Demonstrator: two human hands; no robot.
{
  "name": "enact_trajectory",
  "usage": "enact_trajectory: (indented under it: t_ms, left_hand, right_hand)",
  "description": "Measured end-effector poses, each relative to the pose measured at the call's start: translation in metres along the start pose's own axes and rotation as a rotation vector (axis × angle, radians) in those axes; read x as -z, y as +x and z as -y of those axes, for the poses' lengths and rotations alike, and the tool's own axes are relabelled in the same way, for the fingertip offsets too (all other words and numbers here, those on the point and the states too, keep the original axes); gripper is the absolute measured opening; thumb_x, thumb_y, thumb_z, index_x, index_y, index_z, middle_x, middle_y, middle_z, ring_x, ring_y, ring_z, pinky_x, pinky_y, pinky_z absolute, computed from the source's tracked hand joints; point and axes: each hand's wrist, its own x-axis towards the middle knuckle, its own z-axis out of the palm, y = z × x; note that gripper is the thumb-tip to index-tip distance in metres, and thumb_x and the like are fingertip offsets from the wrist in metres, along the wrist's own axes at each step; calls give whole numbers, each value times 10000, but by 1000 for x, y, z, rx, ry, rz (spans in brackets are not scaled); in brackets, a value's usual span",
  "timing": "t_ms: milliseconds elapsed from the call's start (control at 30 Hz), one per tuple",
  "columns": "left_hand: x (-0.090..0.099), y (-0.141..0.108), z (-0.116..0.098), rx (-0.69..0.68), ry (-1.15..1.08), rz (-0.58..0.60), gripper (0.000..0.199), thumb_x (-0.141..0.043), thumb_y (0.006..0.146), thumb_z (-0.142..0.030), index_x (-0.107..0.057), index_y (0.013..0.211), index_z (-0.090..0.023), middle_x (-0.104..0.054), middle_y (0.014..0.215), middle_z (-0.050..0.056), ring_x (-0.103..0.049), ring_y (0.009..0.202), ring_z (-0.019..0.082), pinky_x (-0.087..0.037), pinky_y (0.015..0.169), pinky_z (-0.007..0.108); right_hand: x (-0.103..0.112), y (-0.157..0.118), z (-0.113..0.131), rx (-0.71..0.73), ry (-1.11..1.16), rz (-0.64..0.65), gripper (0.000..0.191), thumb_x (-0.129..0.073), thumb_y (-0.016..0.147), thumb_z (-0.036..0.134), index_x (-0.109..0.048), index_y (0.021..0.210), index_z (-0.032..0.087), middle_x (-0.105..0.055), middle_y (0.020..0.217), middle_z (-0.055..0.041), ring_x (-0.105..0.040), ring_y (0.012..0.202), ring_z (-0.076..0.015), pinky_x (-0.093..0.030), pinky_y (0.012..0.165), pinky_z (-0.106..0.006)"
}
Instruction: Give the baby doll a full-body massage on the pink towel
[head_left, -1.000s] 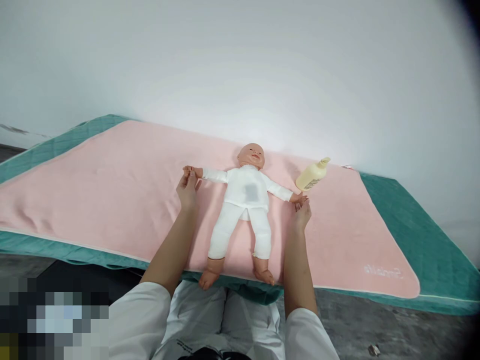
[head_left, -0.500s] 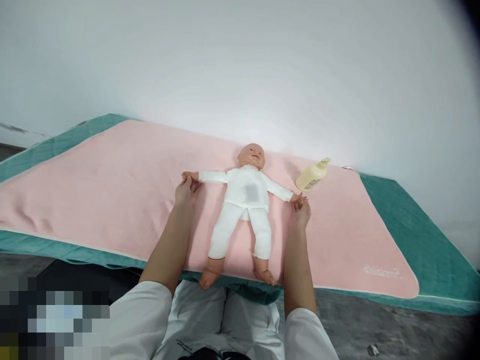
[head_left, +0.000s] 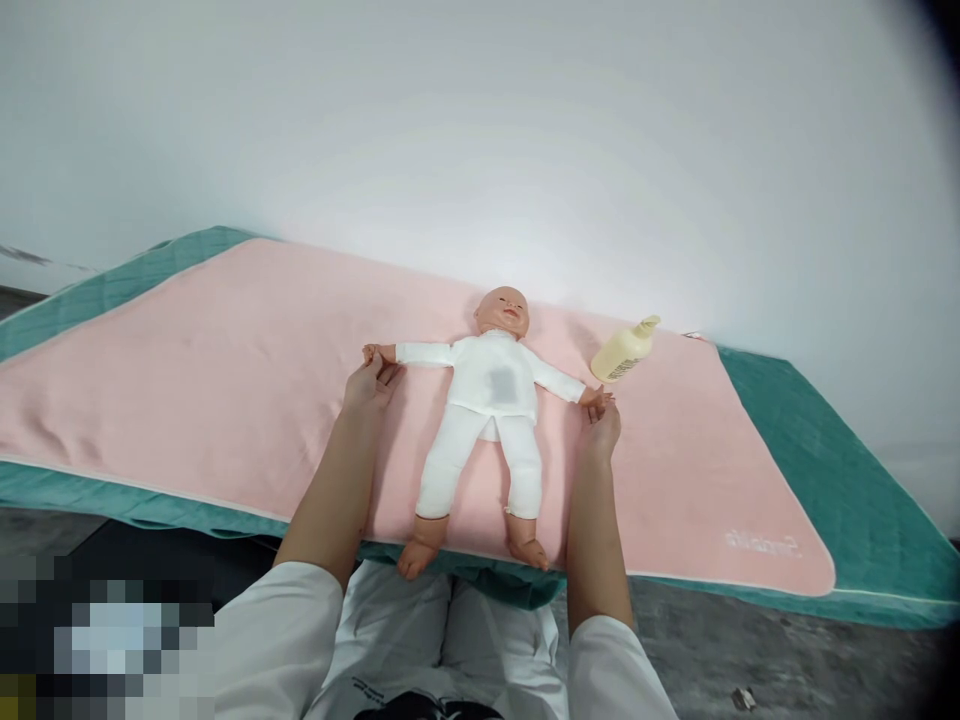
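A baby doll (head_left: 491, 375) in a white top and trousers lies on its back, head away from me, arms stretched out sideways. My left hand (head_left: 367, 385) is closed at the doll's hand on the left, thumb and fingers around it. At the other side my right hand (head_left: 602, 428) pinches the doll's other hand. A grey square patch marks the doll's chest. Its bare feet reach over the near edge. Just beyond my right hand a pale yellow pump bottle (head_left: 624, 350) lies tilted.
Under the doll a pink mat (head_left: 225, 350) covers most of a green quilted pad (head_left: 840, 450). A white wall (head_left: 480, 130) rises directly behind. Grey floor (head_left: 697, 650) shows below the near edge. A pixelated patch hides the lower left corner.
My left hand has shifted very slightly to the left at the doll's hand, and its fingers look a little looser. The doll, bottle and right hand look almost unchanged.
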Motion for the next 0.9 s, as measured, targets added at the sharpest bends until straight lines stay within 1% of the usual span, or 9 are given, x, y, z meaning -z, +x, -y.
enact_trajectory:
  t_ms: [133, 200, 367, 467, 600, 667, 733, 800, 900]
  left_hand:
    - [2, 0, 2, -27, 7, 6, 99, -676, 882, -284, -645, 877, -191, -695, 920, 90, -705, 953, 213, -583, 920, 385]
    - [3, -3, 2, -57, 12, 34, 135, -679, 880, -320, -652, 890, -189, -697, 914, 88, -706, 942, 206, -577, 924, 369]
    - [0, -19, 5, -219, 38, 106, 176, -672, 884, -346, -676, 962, -188, -696, 982, 71, -703, 961, 173, -555, 944, 330]
    - [-7, -30, 7, -366, 52, 153, 191, -706, 856, -336, -693, 963, -179, -691, 1003, 67, -690, 1010, 171, -531, 983, 323]
    - [-14, -43, 11, -574, 99, 283, 260, -764, 795, -339, -719, 994, -178, -668, 1187, 95, -622, 1177, 214, -493, 1045, 374]
    - [-16, -50, 14, -633, 163, 337, 347, -800, 752, -331, -720, 1060, -194, -668, 1224, 98, -610, 1203, 234, -480, 1060, 409]
    - [-17, -58, 19, -679, 234, 401, 463, -830, 714, -323, -701, 1145, -213, -698, 1181, 96, -642, 1156, 245, -482, 1055, 444]
    - [-17, -66, 25, -741, 314, 481, 566, -849, 690, -317, -668, 1221, -239, -724, 1130, 90, -669, 1111, 248, -486, 1051, 473]
    - [-15, -77, 36, -873, 481, 567, 576, -837, 706, -332, -656, 1248, -264, -731, 1133, 83, -670, 1118, 247, -471, 1076, 483]
  right_hand:
    - [-1, -4, 3, 27, -18, 11, 416, -538, 853, 461, -555, 1138, 158, -631, 1285, -120, -633, 1193, -204, -520, 1038, -412]
    - [-1, -8, 5, 46, -12, -4, 438, -598, 822, 464, -546, 1143, 170, -627, 1291, -120, -640, 1183, -210, -533, 1020, -405]
    - [-6, -20, 14, 152, -27, -79, 563, -700, 754, 469, -516, 1199, 177, -578, 1347, -141, -621, 1207, -231, -547, 994, -425]
    - [-13, -31, 22, 295, -75, -66, 553, -687, 782, 480, -528, 1210, 170, -596, 1320, -134, -594, 1240, -237, -526, 1026, -460]
    - [-23, -52, 28, 531, -153, -37, 502, -655, 834, 452, -558, 1223, 149, -633, 1264, -134, -612, 1205, -239, -501, 1060, -475]
    - [-24, -61, 27, 610, -191, 8, 476, -651, 845, 431, -580, 1221, 148, -659, 1219, -134, -644, 1154, -244, -524, 1031, -481]
    - [-24, -68, 23, 692, -238, 93, 432, -652, 850, 409, -611, 1201, 162, -680, 1181, -125, -668, 1111, -245, -548, 1000, -487]
    - [-22, -71, 18, 808, -299, 197, 365, -659, 848, 379, -646, 1161, 191, -697, 1152, -104, -681, 1084, -240, -571, 971, -484]
    - [-21, -73, 13, 999, -371, 336, 256, -679, 841, 314, -688, 1086, 239, -726, 1098, -66, -702, 1047, -225, -613, 921, -446]
